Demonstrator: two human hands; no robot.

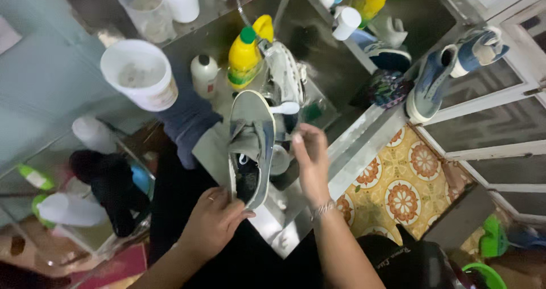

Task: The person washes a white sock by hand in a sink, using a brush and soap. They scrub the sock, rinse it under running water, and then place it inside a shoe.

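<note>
Grey canvas shoe [250,144]: light, soft, probably wet and slippery. Left hand [215,221] clamped on heel; right hand [310,158] pinching its side, over sink [335,67].

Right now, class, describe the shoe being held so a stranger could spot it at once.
Find the steel sink. Over its near edge, the left hand grips a grey shoe by the heel, opening up. Unlike the blue shoes by the window frame, it is held.

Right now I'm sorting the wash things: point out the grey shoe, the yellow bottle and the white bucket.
grey shoe [253,131]: head view, on its upper near the tongue.
yellow bottle [243,60]: head view, on its body below the green cap.
white bucket [149,93]: head view, on its outer wall.
</note>
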